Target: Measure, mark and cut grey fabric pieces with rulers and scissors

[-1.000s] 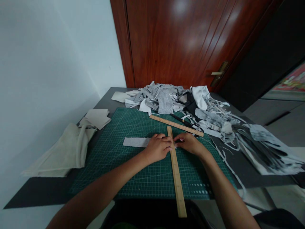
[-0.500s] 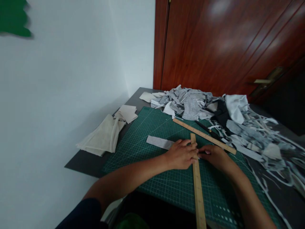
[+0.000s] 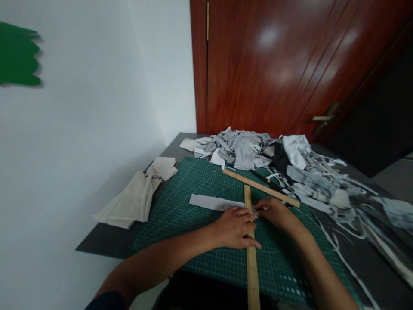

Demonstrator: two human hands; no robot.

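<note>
Ruler [image 3: 252,275] under spread left hand [image 3: 237,229] crosses grey strip [image 3: 213,202]; whether right hand [image 3: 275,213] pinches the strip's hidden end, I can't tell.

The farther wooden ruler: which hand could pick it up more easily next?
Probably the right hand: it is close to that farther ruler, while the left hand lies on the nearer ruler, seemingly steadying it.
</note>
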